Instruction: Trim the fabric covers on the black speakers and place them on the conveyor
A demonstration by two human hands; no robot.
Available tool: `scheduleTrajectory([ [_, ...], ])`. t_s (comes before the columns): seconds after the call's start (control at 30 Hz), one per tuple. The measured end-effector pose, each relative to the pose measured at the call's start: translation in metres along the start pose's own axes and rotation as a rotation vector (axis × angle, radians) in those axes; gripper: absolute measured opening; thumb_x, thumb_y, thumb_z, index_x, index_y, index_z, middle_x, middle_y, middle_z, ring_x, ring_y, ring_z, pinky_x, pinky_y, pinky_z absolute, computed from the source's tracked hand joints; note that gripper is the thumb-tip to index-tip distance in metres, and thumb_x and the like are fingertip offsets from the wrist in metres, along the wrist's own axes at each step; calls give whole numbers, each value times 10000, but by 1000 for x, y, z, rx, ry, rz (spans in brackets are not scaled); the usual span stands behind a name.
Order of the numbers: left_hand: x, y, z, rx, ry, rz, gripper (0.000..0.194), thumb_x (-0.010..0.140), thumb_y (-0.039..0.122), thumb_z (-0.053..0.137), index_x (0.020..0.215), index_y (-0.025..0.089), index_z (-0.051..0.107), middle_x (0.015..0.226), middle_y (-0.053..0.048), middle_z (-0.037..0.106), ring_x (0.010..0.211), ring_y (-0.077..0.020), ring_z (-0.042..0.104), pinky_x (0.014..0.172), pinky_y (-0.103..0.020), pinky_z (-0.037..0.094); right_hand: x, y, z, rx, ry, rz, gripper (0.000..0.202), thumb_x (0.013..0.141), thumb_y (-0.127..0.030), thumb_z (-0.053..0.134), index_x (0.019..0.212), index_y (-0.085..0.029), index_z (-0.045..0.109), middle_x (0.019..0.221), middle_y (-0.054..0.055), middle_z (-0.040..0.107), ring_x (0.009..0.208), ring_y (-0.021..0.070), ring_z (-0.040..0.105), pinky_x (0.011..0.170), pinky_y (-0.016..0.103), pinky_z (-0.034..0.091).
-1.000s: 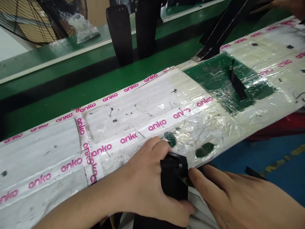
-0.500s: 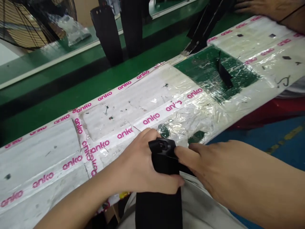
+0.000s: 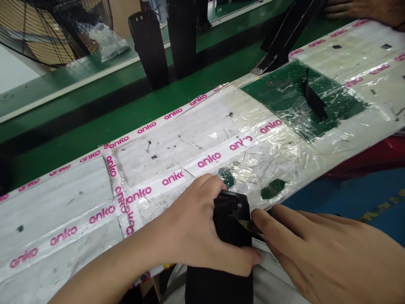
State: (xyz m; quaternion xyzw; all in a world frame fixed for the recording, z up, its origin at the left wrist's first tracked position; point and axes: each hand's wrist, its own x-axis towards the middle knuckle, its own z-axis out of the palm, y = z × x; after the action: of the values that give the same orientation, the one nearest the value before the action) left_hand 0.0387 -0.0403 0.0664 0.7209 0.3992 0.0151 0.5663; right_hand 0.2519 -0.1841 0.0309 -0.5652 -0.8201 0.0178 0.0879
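My left hand is wrapped around a wide black strap-like piece, with the thumb across its front. At the upper end of this piece is a black plastic fitting with a slot and a short flap on its left. My right hand is closed at the right edge of the piece, just below the fitting. A thin, narrow blade-like sliver shows between its fingertips and the black piece; its kind is unclear. The lower end of the black piece runs out of view.
A white-covered bench with pink-lettered tape lies ahead. A black strip rests on its green patch. Behind are a green conveyor with black pieces, a fan, and another person's hand.
My hands and the black piece sit slightly lower and further right in view. My right hand has drawn a little away from the fitting, and the thin sliver now shows. The whole view has shifted.
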Motion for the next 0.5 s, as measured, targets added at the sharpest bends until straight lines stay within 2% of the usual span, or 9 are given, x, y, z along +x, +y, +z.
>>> scheduleTrajectory([
  [0.1, 0, 0, -1, 1, -13, 13, 546, 561, 415, 953, 841, 247, 516, 897, 15, 597, 763, -170, 555, 526, -273, 410, 4, -2, 3, -12, 3, 4, 551, 772, -80, 583, 1287, -275, 581, 867, -9, 684, 597, 237, 633, 567, 417, 379],
  [0.27, 1, 2, -3, 10, -17, 12, 537, 564, 397, 956, 837, 247, 518, 928, 3, 613, 769, -178, 566, 542, -300, 438, 9, -7, 5, -126, -37, 8, 413, 880, -277, 713, 1291, -262, 689, 828, 40, 709, 626, 241, 583, 534, 347, 370],
  [0.5, 1, 0, 1, 16, 7, 16, 543, 550, 405, 943, 825, 251, 502, 927, 0, 606, 783, -185, 547, 542, -291, 421, 6, -11, 7, -118, -53, 28, 468, 837, -251, 699, 1302, -279, 654, 809, 32, 688, 617, 248, 579, 541, 347, 369],
])
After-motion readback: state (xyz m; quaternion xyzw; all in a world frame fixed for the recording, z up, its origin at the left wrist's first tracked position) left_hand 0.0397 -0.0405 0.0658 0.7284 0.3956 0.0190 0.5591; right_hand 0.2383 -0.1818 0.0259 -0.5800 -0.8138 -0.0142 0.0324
